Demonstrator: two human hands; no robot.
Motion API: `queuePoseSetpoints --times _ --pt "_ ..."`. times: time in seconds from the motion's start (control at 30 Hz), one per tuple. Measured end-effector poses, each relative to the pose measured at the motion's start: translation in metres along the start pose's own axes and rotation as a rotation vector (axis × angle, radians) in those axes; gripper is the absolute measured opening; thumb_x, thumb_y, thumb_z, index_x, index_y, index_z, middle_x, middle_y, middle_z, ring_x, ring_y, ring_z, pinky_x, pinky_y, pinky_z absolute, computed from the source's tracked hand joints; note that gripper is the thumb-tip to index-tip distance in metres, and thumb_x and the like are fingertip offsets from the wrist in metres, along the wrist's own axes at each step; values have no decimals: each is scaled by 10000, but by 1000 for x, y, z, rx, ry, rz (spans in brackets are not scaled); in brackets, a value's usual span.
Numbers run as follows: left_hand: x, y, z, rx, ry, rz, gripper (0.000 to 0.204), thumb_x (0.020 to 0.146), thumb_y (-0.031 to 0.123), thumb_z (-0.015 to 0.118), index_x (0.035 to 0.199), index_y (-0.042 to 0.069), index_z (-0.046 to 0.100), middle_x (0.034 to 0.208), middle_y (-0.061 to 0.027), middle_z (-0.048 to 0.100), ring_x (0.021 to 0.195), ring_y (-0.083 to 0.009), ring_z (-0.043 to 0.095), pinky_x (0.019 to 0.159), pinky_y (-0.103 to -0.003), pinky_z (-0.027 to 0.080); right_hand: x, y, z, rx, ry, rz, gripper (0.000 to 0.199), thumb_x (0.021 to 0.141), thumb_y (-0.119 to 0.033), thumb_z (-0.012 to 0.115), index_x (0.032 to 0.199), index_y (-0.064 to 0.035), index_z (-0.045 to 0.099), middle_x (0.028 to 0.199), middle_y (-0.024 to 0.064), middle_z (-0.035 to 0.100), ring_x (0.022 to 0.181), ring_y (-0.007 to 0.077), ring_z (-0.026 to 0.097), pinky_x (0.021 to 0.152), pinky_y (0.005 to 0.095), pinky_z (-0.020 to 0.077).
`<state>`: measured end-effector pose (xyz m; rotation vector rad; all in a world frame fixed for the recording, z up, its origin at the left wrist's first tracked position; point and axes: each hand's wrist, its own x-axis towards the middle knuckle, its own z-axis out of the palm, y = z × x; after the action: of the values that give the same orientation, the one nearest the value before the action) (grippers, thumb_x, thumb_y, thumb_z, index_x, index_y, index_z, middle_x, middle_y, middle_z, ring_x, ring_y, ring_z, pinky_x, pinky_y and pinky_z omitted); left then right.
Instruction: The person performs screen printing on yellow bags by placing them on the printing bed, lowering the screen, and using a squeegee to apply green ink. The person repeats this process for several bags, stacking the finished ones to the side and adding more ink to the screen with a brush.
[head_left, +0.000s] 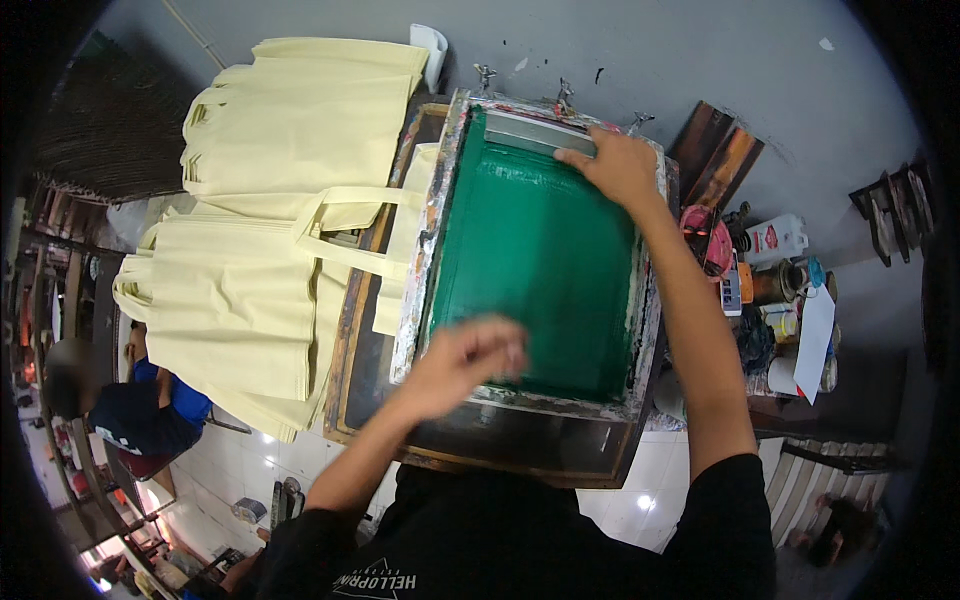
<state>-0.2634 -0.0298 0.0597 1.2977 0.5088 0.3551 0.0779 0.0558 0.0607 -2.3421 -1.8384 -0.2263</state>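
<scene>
A screen-printing frame (648, 300) with a green mesh (540, 260) lies in front of me, its rim crusted with paint. Along its far end rests a grey squeegee (530, 132). My right hand (622, 165) grips the squeegee's right end, thumb on the near side and fingers over the far side. Above the near left part of the mesh is my left hand (465, 365), smeared by motion, its fingers seemingly bent. Under the frame's left side a pale yellow cloth bag (400, 290) sticks out, its handle (345, 245) looped to the left.
Stacks of pale yellow bags (235, 295) lie left of the frame. Metal clamps (566, 95) stand at its far edge, by the grey wall (700, 50). Bottles, cans and a white jug (778, 238) crowd the right side. Another person (150, 410) sits at the lower left.
</scene>
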Motion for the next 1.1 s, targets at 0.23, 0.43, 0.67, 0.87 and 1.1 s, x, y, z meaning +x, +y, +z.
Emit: queuePoseSetpoints --times 0.23,0.43,0.67,0.87,1.1 --pt "178 55 -80 1199 504 759 268 930 173 695 1158 33 695 1121 -181 712 1014 -391 677 923 -459 526 -19 -13 -3 18 38 -6 688 829 -735 630 923 -61 730 808 157 739 769 359 734 672 489 565" --pt "175 48 -90 1122 334 373 236 880 201 731 1055 43 727 963 -197 713 916 -407 685 832 -479 530 -55 -21 -14 29 -23 -3 642 844 -694 646 907 -61 731 843 167 740 782 361 733 677 483 566" --pt "114 35 -70 1132 274 356 250 906 260 733 1052 57 733 956 -174 722 868 -384 691 757 -455 521 -117 -39 -15 124 40 -30 640 797 -685 710 802 -46 669 735 150 698 702 365 701 590 472 521" --pt "40 23 -46 1138 247 310 206 897 201 741 1026 40 735 909 -166 706 853 -367 681 744 -436 528 -186 -69 -19 193 125 -79 591 793 -645 737 745 -69 615 674 108 628 622 324 655 547 441 495" --pt "-37 7 -21 1106 234 322 196 857 153 778 1011 38 744 943 -141 722 899 -344 681 785 -418 537 -257 -104 -36 173 105 -91 474 791 -523 768 765 -84 591 729 66 599 669 266 631 577 397 491"
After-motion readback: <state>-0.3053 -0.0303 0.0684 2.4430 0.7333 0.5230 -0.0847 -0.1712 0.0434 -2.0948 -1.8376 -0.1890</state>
